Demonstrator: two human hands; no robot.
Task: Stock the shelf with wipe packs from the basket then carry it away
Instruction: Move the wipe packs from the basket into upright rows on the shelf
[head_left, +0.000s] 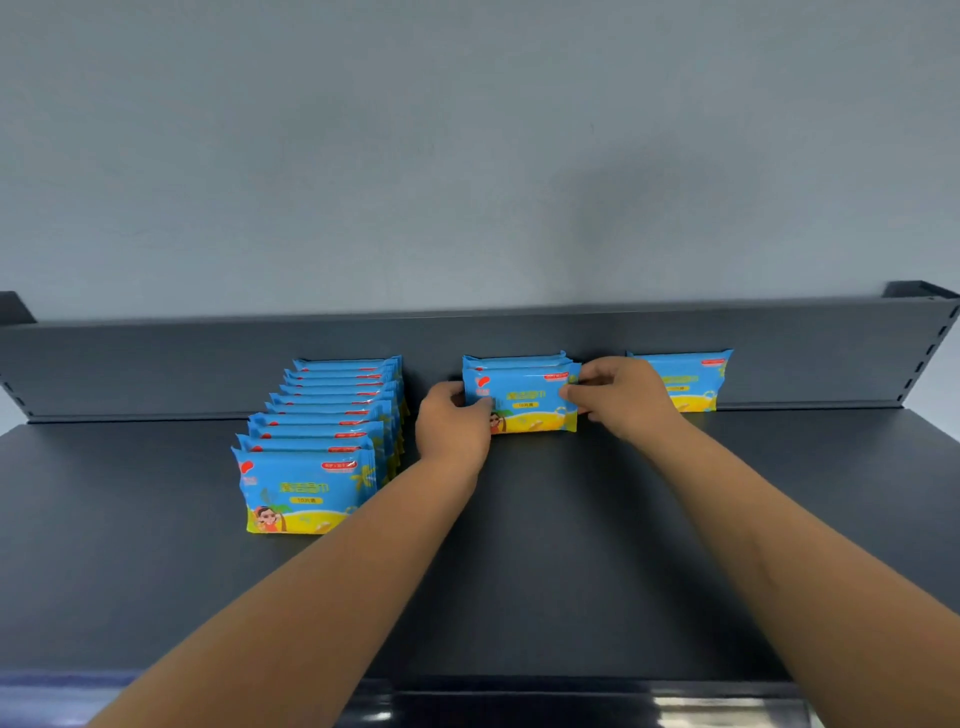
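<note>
My left hand (453, 415) and right hand (621, 397) pinch the two short ends of a wipe pack (524, 402), standing upright on the shelf (519, 545) before the middle row (514, 359); its long axis runs straight between them, both equally near

One head-worn wide-angle view looks forward and down, near over the dark shelf (571, 545), facing its back panel (156, 364)

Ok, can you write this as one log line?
left hand holds wipe pack | right hand holds same pack | pack upright on shelf
</note>
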